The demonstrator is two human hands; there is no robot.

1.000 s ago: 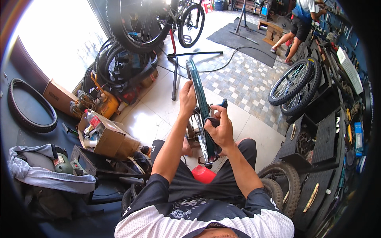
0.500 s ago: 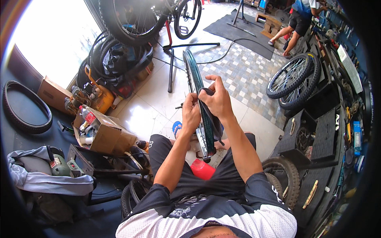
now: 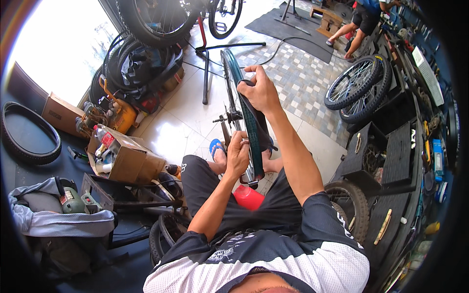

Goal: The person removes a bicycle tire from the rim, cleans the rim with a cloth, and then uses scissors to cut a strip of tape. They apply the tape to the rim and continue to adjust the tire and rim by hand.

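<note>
A bicycle wheel (image 3: 230,73) stands upright, edge toward me, between my knees, a teal patterned band running along its rim. My right hand (image 3: 262,90), high on the wheel's right side, pinches a limp black strip, which looks like a flat inner tube (image 3: 261,128). The strip hangs down along the rim from those fingers. Lower down, my left hand (image 3: 238,154) is closed at the rim's left side, its fingertips partly hidden against the wheel. The hub and axle (image 3: 234,115) show between the two hands.
A red container (image 3: 248,197) sits between my thighs. Ahead, a bicycle (image 3: 163,22) hangs on a repair stand (image 3: 205,73). Leftward are an orange compressor (image 3: 119,115) and a cardboard box (image 3: 127,163). Two wheels (image 3: 359,83) lean at right; another person (image 3: 364,22) stands beyond.
My left hand has slid down the rim toward me, away from my right hand. My right hand has shifted slightly up and left with the black strip. The hub now shows.
</note>
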